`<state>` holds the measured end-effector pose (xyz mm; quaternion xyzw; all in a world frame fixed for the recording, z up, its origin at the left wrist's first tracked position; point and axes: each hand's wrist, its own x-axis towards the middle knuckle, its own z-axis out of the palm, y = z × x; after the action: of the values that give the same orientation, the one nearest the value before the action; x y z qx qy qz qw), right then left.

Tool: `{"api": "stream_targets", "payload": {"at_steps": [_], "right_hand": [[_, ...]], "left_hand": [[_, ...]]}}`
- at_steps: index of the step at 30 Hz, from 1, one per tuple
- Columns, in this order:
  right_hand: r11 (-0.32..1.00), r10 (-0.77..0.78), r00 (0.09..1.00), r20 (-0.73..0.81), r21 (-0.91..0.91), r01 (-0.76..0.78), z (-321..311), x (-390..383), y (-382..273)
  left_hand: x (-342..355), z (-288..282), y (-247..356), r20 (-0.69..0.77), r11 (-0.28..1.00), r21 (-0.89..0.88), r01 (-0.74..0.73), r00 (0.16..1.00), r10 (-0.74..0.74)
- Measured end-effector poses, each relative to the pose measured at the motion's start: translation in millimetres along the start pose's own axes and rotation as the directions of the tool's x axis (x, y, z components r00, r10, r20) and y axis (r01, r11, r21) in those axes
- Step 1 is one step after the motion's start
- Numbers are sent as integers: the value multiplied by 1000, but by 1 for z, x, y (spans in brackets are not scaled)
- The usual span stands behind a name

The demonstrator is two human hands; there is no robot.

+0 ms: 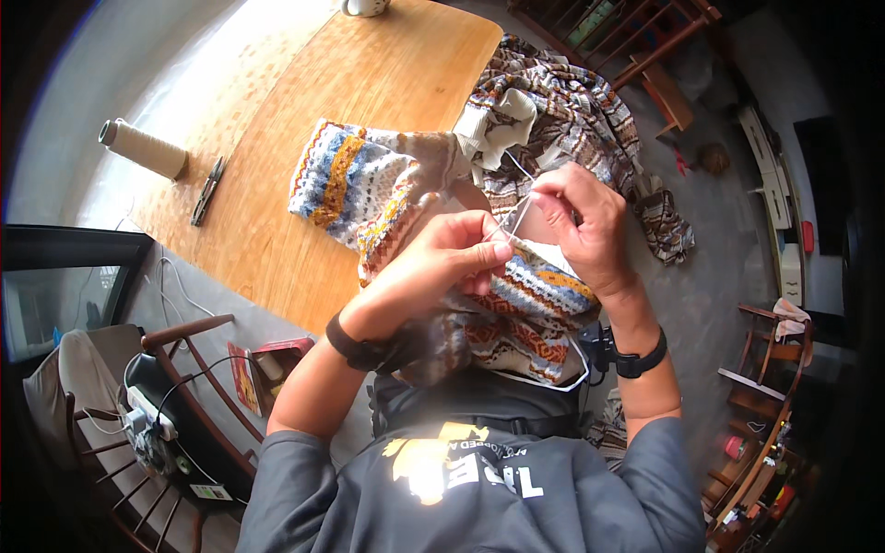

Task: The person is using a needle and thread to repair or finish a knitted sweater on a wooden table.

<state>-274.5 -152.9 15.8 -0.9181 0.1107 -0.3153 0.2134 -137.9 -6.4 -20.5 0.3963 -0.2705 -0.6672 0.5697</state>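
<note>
My left hand (466, 253) grips the edge of a striped, patterned knit fabric (535, 336) in cream, blue, orange and rust, which lies over my lap. Close to its right, my right hand (581, 221) pinches thin white strands (520, 166) just above that edge; whether a needle is among them I cannot tell. A folded part of patterned knitwear (336, 175) rests on the wooden table (249, 258) beyond my hands. A cone of cream yarn (147, 147) lies on its side at the table's left, beside small dark thread snips (207, 192).
Brown-grey knitwear (581, 101) is heaped past the table's right corner. A white mug (364, 6) stands at the far edge. Wooden chairs (189, 327) with power strips and cables (147, 419) are at lower left; a cluttered wooden shelf (756, 401) is at right.
</note>
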Motion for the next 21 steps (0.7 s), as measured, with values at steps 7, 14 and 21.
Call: {"api": "stream_targets", "payload": {"at_steps": [7,14,21], "right_hand": [[883,-95,995,27,-459,97,-23,6,-12],[937,345,937,-61,79,-340,-55,-31,0],[678,557,828,71,536,-502,-75,-73,23]], "left_hand": [[-26,10,-12,155,992,-105,77,986,-60],[-59,31,-33,147,987,9,158,977,-157],[-67,43,-45,76,985,77,157,984,-163]]}}
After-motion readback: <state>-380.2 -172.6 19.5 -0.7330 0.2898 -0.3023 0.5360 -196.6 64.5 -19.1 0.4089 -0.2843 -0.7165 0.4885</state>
